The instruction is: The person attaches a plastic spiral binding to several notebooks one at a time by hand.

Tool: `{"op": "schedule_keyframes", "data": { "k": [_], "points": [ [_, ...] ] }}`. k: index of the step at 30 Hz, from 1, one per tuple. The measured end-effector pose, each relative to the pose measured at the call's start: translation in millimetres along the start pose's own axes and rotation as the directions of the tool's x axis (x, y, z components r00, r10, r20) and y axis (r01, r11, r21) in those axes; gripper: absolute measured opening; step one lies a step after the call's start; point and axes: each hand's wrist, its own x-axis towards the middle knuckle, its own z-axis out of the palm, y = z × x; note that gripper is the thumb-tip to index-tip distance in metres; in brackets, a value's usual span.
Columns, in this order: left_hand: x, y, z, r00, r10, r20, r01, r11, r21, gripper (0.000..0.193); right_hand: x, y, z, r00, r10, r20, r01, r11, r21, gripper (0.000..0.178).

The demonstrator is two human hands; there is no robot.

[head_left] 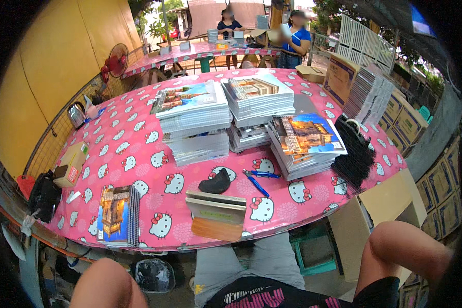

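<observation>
Neither of my hands is in the picture. Only part of my left arm (108, 285) shows at the lower edge, and my bent right arm (408, 251) at the lower right. Before me on the table lie a wooden block-like stand (217, 215), a black item (215, 181) that may be a pouch, and blue-handled pliers (256, 182). A small stack of spiral-bound booklets (118, 215) lies at the near left. Taller stacks of printed booklets (192, 110) rise in the middle, and another stack with a blue-and-orange cover (308, 138) sits right of them.
A pink patterned cloth covers the table (131, 179). A black mesh item (355, 159) hangs over its right side, by an open carton (390, 200). A kettle (76, 115) and small box (72, 164) stand left. Two people (295, 41) are at a far table.
</observation>
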Motion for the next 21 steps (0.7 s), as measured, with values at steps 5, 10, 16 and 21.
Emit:
{"op": "schedule_keyframes", "data": {
  "k": [5,10,16,21],
  "points": [
    [-14.1,-36.8,16.3,0.992,-0.041,0.122,0.084,0.922,-0.379,0.034,-31.8,35.3,39.9,0.958,0.071,0.277,-0.255,0.652,0.714,0.044],
    [-88.8,-86.8,89.9,0.798,-0.508,0.324,0.547,0.386,-0.743,0.034,-104.6,57.0,309.7,0.603,0.526,0.601,-0.733,0.067,0.677,0.032],
    [-265.5,-174.1,307.1,-0.190,-0.975,0.112,-0.031,-0.108,-0.994,0.064,-170.6,61.2,540.0,-0.078,0.823,0.563,-0.734,-0.430,0.526,0.042],
    [-251.5,-215.9,331.4,-0.369,-0.929,-0.030,-0.174,0.100,-0.980,0.057,-113.7,102.7,548.7,-0.250,0.737,0.629,-0.573,-0.636,0.517,0.050]
  ]
}}
